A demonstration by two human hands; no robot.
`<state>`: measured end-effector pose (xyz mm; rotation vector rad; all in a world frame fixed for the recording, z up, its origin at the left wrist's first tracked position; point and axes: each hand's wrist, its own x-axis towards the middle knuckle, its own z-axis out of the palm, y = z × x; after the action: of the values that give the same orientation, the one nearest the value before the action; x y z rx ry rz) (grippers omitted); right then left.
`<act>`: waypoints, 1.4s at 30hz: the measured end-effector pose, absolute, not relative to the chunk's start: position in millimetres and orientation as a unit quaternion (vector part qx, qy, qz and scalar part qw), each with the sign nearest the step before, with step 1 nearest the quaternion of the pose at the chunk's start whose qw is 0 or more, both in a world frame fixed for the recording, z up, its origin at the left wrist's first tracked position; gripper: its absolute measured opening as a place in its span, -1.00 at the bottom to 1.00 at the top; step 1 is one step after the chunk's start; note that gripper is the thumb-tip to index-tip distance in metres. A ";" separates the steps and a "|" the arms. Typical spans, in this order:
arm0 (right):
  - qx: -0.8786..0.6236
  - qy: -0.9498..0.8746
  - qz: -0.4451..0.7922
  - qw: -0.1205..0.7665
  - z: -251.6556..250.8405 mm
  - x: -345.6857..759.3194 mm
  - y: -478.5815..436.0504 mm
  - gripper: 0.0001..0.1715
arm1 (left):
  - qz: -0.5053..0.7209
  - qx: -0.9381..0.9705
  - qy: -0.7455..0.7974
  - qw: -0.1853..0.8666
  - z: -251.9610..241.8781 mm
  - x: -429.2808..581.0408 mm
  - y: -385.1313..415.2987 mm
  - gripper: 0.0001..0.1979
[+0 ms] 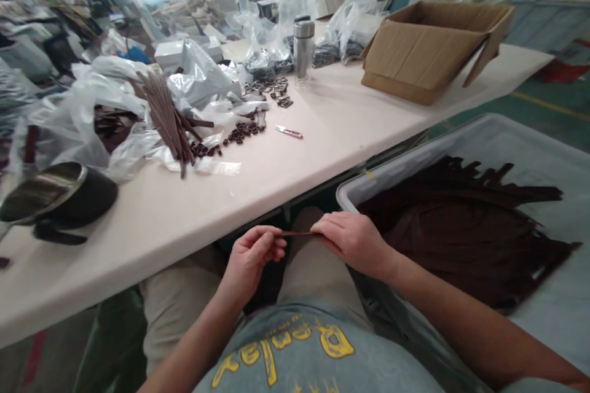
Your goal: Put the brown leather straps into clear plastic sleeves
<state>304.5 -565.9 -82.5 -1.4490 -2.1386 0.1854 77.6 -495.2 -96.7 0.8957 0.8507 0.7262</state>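
A thin dark brown strap [296, 233] is stretched level between my two hands, above my lap and just off the table's near edge. My left hand [256, 253] pinches one end between thumb and fingers. The other end runs under the closed fingers of my right hand [351, 239], which hide it. On the table lie small pink-handled thread snips [289, 131], beyond both hands. Dark brown loops [244, 132] are heaped left of the snips, beside a bundle of brown strips [166, 110].
A grey bin [350, 193] holding many dark brown strips [442, 233] stands close on my right. On the table [322, 141] are an open cardboard box [415, 58], a steel flask [304, 52], metal buckles [282, 98], plastic bags [198, 73] and a dark pot [87, 196].
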 end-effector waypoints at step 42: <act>-0.504 -0.798 0.073 0.320 -118.9 268.6 -553.0 -0.63 | 0.190 0.880 0.307 0.310 -131.9 71.6 -488.1 -0.82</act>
<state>268.6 -553.0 -118.9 -1.3256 -2.0982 0.1920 71.6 -488.1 -131.9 2.3228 0.8095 0.5028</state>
